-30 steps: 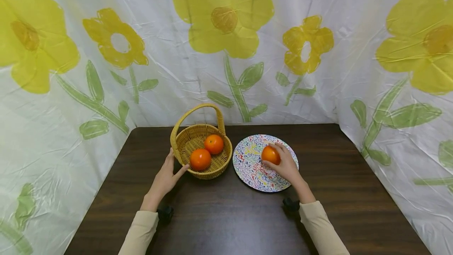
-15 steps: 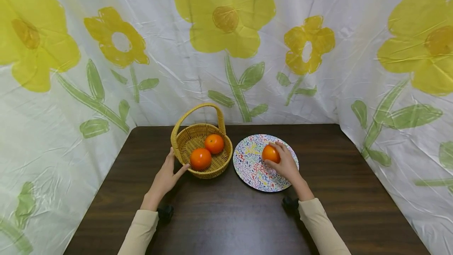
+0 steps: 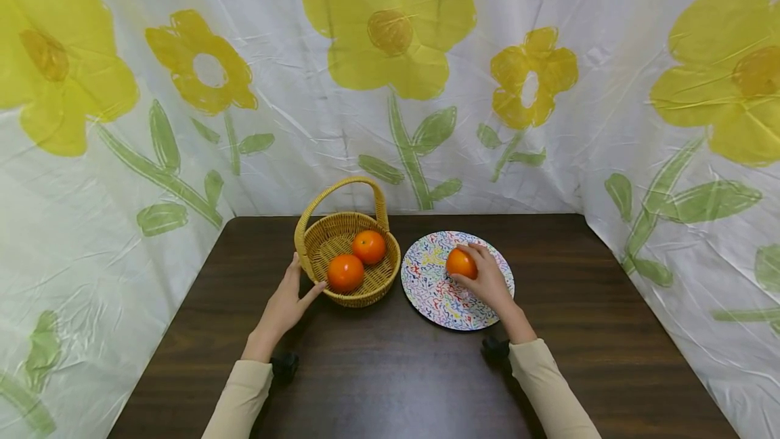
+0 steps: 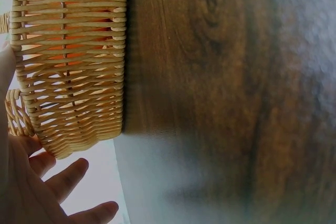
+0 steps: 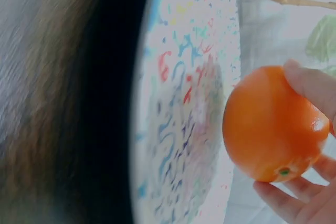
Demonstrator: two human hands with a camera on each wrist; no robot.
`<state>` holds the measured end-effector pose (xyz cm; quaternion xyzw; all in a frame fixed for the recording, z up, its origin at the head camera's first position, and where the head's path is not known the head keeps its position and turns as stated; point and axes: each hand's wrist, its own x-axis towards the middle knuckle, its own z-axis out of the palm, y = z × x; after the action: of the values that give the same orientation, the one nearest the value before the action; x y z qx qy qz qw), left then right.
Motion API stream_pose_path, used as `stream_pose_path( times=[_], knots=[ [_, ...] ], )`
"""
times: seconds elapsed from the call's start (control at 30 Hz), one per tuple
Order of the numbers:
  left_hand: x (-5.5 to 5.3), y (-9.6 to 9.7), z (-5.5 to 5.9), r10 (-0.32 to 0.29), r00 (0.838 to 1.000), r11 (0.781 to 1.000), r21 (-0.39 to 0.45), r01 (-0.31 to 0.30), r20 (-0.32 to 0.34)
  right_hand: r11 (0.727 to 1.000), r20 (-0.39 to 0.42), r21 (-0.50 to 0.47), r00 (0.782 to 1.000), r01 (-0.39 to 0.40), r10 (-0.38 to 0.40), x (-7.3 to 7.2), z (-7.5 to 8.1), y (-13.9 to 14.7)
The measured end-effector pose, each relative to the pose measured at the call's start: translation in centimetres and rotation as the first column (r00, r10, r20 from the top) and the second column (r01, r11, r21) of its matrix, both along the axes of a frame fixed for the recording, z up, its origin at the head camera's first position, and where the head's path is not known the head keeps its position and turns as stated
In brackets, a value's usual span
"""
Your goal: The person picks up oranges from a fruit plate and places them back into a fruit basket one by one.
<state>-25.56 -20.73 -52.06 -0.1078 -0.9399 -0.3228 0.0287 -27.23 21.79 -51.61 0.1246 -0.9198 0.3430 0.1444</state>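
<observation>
In the head view, my right hand (image 3: 487, 282) grips an orange (image 3: 461, 263) over the speckled round plate (image 3: 432, 297). The right wrist view shows thumb and fingers around this orange (image 5: 273, 124), its small green stem end facing down; it appears raised off the plate (image 5: 173, 103). My left hand (image 3: 285, 305) touches the wicker basket (image 3: 359, 300), thumb at the near rim and fingers along the left side. Seen from the left wrist, these fingers (image 4: 68, 179) are spread and fairly straight beside the weave. Two oranges (image 3: 345, 273) lie inside the basket.
The basket's tall arched handle (image 3: 341, 185) stands up over its opening. Both basket and plate rest on a dark wooden table (image 3: 390, 371), a narrow gap between them. A white flowered cloth (image 3: 292, 120) hangs behind and at both sides.
The right hand and its orange have shifted slightly left and up over the plate. The left hand, the basket and the two oranges in it have hardly moved.
</observation>
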Motion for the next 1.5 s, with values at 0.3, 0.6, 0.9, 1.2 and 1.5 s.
stream_pose_path(
  times=[0.3,0.6,0.9,1.2,1.5],
  knots=[
    [0.1,0.1,0.3,0.0,1.0,1.0,0.005,0.0,0.002,1.0,-0.031,-0.009,0.999,-0.025,0.024,-0.2,0.6,-1.4],
    [0.1,0.1,0.2,0.003,1.0,1.0,-0.002,-0.003,0.004,0.999,-0.046,0.009,0.998,-0.033,0.034,-0.4,1.3,-2.7],
    [0.0,0.1,0.3,-0.002,1.0,1.0,-0.003,0.002,0.0,0.999,-0.042,0.004,0.998,-0.054,0.054,-0.2,2.2,-4.0],
    [0.0,0.0,0.2,0.001,1.0,1.0,-0.005,-0.001,-0.001,0.997,-0.074,-0.008,0.994,-0.077,0.076,-0.3,2.9,-5.3],
    [0.1,0.1,0.3,0.006,1.0,1.0,-0.001,-0.006,0.006,0.994,-0.046,-0.018,0.993,-0.109,0.108,-0.7,3.4,-6.0]
  ],
)
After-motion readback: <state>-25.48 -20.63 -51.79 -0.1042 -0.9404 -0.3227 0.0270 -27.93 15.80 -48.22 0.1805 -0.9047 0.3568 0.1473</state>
